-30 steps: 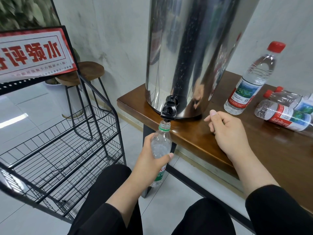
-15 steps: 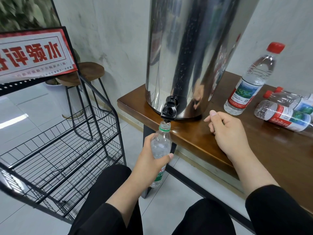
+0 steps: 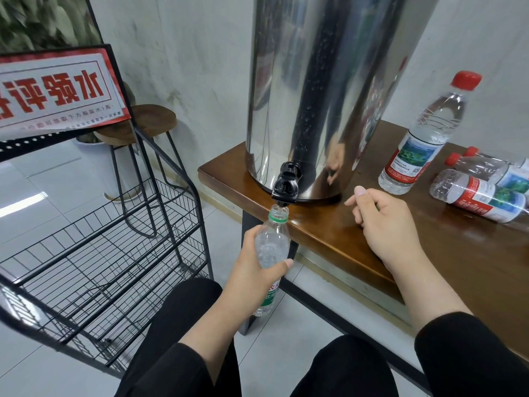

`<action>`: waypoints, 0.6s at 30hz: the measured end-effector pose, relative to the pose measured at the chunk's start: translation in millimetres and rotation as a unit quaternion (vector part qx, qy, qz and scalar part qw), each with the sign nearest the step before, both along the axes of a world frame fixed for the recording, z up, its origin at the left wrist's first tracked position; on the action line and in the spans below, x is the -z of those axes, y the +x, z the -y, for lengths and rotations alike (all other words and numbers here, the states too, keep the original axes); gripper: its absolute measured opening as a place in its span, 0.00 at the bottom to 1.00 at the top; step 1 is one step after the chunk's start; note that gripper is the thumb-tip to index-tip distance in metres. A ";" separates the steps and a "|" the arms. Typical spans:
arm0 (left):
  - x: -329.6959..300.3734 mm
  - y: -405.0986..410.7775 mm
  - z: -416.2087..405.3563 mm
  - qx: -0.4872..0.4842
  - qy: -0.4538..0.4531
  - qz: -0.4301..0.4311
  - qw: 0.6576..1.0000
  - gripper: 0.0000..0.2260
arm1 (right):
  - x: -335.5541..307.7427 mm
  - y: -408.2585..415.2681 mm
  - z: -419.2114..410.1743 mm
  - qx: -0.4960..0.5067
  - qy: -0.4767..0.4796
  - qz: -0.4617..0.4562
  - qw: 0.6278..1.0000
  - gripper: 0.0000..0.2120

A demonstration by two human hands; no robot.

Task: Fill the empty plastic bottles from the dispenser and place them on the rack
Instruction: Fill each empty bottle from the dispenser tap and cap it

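My left hand (image 3: 253,272) grips a clear, uncapped bottle with a green label (image 3: 272,247) around its middle. It holds the bottle upright with the mouth directly under the black tap (image 3: 286,188) of the steel dispenser (image 3: 329,81). My right hand (image 3: 382,222) rests on the wooden table (image 3: 446,262) just right of the tap, fingers curled in and thumb pointing out. What lies inside its fingers is hidden. The black wire rack (image 3: 100,267) stands to my left, and the shelves I can see hold no bottles.
A red-capped bottle (image 3: 429,133) stands upright on the table to the right of the dispenser. Two more red-capped bottles (image 3: 481,197) lie on their sides beside it. A red and white sign (image 3: 57,90) tops the rack, and a wooden stool (image 3: 143,121) stands behind it.
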State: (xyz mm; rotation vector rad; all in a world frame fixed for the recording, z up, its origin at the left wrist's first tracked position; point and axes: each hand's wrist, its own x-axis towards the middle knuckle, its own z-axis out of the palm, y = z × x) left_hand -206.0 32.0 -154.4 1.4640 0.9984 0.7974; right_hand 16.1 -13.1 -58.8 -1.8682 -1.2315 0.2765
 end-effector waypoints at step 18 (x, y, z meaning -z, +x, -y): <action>1.3 0.8 0.3 -0.004 -0.003 0.006 1.000 0.29 | -0.7 -1.0 1.1 0.000 -0.003 -0.006 1.000 0.20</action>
